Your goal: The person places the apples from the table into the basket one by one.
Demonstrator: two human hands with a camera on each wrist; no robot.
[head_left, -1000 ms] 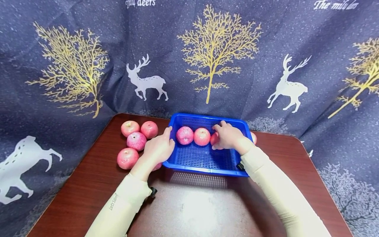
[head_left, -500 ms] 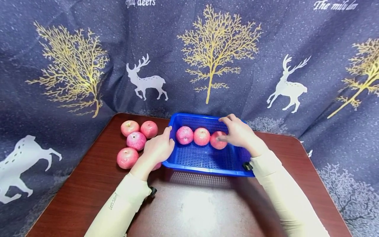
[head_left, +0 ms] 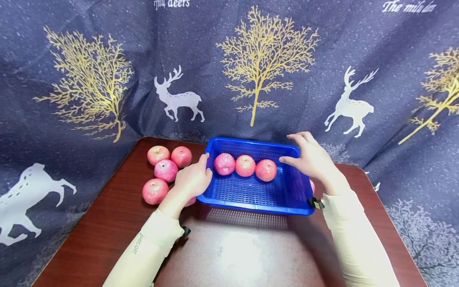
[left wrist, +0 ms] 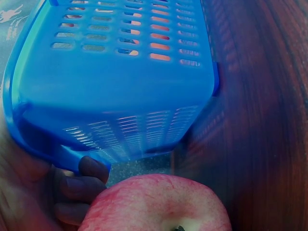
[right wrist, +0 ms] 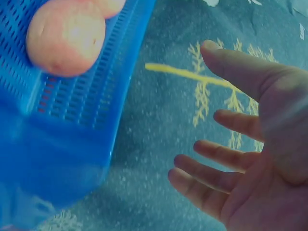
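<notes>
A blue plastic basket [head_left: 247, 206] holds three red apples in a row: one at left [head_left: 224, 164], one in the middle [head_left: 245, 165] and one at right [head_left: 266, 170]. My left hand [head_left: 193, 179] grips the basket's left rim; in the left wrist view its fingers [left wrist: 79, 185] curl under the blue rim. Above the basket's right end, my right hand [head_left: 316, 161] holds nothing, its thumb and fingers spread apart. The right wrist view shows this hand [right wrist: 269, 154] away from the basket [right wrist: 120, 110] and the apple [right wrist: 66, 36].
Left of the basket several apples [head_left: 155, 191] lie on the brown table [head_left: 107, 223]; one [head_left: 191, 201] is mostly hidden by my left wrist. Another apple [head_left: 312, 186] peeks out past the basket's right end. A dark printed curtain [head_left: 215, 91] hangs behind.
My right hand has let go of the rightmost apple in the basket and moved up and to the right, over the basket's right rim. The left hand has stayed put.
</notes>
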